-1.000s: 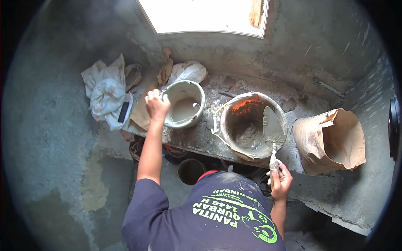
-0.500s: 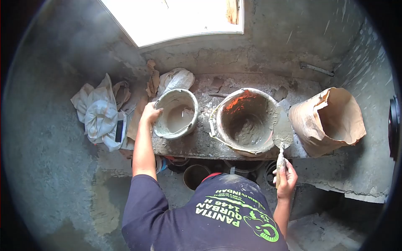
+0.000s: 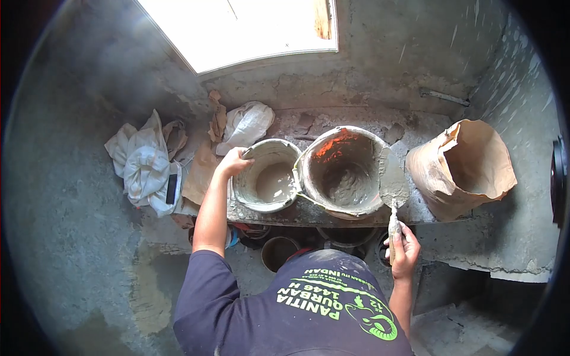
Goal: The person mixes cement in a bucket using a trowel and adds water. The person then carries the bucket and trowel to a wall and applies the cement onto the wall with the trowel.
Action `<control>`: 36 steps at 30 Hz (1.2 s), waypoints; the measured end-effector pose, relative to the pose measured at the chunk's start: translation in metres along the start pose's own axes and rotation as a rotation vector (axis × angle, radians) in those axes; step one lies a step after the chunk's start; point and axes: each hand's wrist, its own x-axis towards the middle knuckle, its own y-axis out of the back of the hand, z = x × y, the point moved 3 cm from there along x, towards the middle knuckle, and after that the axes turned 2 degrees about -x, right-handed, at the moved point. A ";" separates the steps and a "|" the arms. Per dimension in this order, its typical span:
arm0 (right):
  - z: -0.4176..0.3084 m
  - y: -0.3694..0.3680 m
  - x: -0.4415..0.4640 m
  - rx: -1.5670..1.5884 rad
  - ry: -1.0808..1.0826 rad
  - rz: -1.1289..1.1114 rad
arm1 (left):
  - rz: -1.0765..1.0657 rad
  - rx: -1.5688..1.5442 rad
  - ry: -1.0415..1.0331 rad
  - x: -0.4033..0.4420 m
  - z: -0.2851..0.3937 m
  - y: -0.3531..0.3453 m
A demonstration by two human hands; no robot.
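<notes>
trowel [image 3: 393, 187] in right hand [image 3: 405, 250]

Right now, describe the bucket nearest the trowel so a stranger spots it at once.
Find the ledge below the window. On it, between the bucket the left hand grips and the brown paper bag, stands the larger bucket. A bright orange patch inside its far wall sets it apart.

Left hand [image 3: 235, 161] on a smaller bucket [image 3: 250, 185], right hand [image 3: 405, 250] around a trowel [image 3: 393, 185] by a larger bucket [image 3: 318, 173]
</notes>
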 end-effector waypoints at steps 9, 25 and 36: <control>0.005 0.012 0.009 -0.013 0.001 -0.006 | -0.004 0.122 0.068 -0.008 0.017 -0.002; -0.007 0.011 0.008 -0.021 0.020 -0.014 | -0.415 0.308 0.365 0.024 0.023 -0.121; 0.002 0.028 -0.009 0.015 -0.002 0.110 | -0.654 -0.591 0.179 -0.013 0.154 -0.037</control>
